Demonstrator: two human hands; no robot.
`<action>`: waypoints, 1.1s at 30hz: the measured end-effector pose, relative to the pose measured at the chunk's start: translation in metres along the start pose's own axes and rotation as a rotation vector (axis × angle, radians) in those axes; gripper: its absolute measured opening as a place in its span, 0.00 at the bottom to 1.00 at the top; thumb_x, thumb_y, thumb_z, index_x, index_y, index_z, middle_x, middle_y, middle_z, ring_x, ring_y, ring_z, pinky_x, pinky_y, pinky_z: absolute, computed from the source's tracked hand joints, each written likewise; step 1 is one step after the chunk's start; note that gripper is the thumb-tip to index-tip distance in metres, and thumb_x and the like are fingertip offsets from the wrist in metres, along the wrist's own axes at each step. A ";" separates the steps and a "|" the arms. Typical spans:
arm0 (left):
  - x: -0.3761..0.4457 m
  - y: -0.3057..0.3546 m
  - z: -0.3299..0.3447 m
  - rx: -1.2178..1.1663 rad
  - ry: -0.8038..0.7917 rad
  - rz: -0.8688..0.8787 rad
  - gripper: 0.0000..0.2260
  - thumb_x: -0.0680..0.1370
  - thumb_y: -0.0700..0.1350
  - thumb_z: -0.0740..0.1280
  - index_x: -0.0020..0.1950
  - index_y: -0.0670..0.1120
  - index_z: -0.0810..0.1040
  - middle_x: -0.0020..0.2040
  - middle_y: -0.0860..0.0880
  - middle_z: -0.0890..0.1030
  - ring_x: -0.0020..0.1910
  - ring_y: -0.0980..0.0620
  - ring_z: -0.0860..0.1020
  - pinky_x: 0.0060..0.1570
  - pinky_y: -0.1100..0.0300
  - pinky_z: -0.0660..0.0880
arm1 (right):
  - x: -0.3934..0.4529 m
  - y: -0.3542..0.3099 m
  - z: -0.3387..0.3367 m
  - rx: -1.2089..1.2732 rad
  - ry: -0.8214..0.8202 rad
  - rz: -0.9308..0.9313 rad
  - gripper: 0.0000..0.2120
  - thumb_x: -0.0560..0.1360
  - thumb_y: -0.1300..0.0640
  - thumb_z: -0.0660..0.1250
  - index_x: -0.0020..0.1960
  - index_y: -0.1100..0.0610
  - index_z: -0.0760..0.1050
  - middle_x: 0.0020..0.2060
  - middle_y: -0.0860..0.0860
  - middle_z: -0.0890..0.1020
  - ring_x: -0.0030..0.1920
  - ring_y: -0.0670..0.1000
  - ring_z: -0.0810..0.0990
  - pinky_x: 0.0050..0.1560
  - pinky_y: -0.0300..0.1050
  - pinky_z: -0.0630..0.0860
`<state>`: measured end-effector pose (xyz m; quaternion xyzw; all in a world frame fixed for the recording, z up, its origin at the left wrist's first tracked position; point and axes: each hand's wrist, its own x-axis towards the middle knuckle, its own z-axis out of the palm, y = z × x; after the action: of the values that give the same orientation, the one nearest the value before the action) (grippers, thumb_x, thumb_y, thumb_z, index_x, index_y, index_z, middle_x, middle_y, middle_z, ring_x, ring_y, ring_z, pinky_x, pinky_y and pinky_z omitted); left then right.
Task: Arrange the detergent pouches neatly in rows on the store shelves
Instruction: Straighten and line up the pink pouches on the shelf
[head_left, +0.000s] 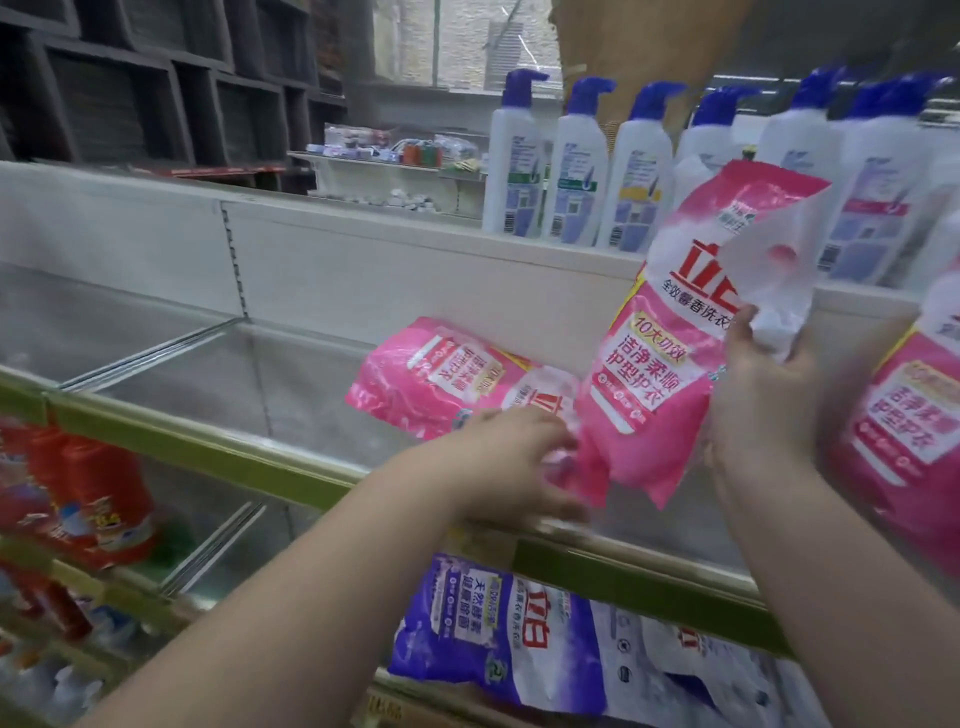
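A pink detergent pouch (675, 332) is held upright above the middle shelf (223, 452). My right hand (758, 384) grips its right edge, thumb in front. My left hand (519, 462) pinches the pouch's lower left corner; it is blurred. Behind it a second pink pouch (441, 379) lies flat on the shelf, its top toward me. A third pink pouch (909, 410) stands at the far right edge. On the shelf below lie a purple pouch (493, 634) and a white and blue pouch (691, 670).
White pump bottles with blue caps (576, 166) line the top shelf. Red detergent bags (88, 499) sit on the lower left shelf. A clear divider (156, 348) splits the middle shelf, bare to the left. Green rails edge the shelf fronts.
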<state>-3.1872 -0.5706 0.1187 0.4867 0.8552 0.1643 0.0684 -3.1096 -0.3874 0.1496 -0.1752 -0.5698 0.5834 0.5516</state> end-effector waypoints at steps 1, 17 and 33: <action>0.001 -0.001 0.008 0.044 -0.041 -0.011 0.32 0.74 0.67 0.69 0.76 0.58 0.70 0.79 0.56 0.65 0.78 0.55 0.61 0.77 0.46 0.52 | 0.000 -0.001 -0.007 0.023 -0.011 -0.012 0.11 0.80 0.49 0.68 0.41 0.37 0.83 0.40 0.41 0.88 0.46 0.49 0.88 0.47 0.48 0.84; 0.041 0.008 0.023 0.040 0.241 -0.298 0.16 0.78 0.60 0.69 0.64 0.57 0.80 0.66 0.56 0.76 0.68 0.48 0.71 0.69 0.43 0.65 | 0.003 -0.022 -0.077 -0.217 -0.249 -0.042 0.05 0.79 0.39 0.69 0.49 0.39 0.79 0.48 0.47 0.87 0.52 0.50 0.86 0.59 0.61 0.81; 0.072 0.094 -0.014 -1.060 0.837 -0.140 0.14 0.82 0.46 0.66 0.36 0.50 0.76 0.34 0.52 0.80 0.36 0.49 0.77 0.41 0.51 0.75 | -0.013 -0.003 -0.099 -0.115 -0.315 0.130 0.15 0.82 0.40 0.61 0.48 0.16 0.69 0.49 0.29 0.82 0.54 0.39 0.82 0.50 0.42 0.78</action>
<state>-3.1528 -0.4676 0.1678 0.2263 0.6431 0.7310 -0.0288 -3.0210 -0.3524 0.1182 -0.1495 -0.6691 0.6044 0.4058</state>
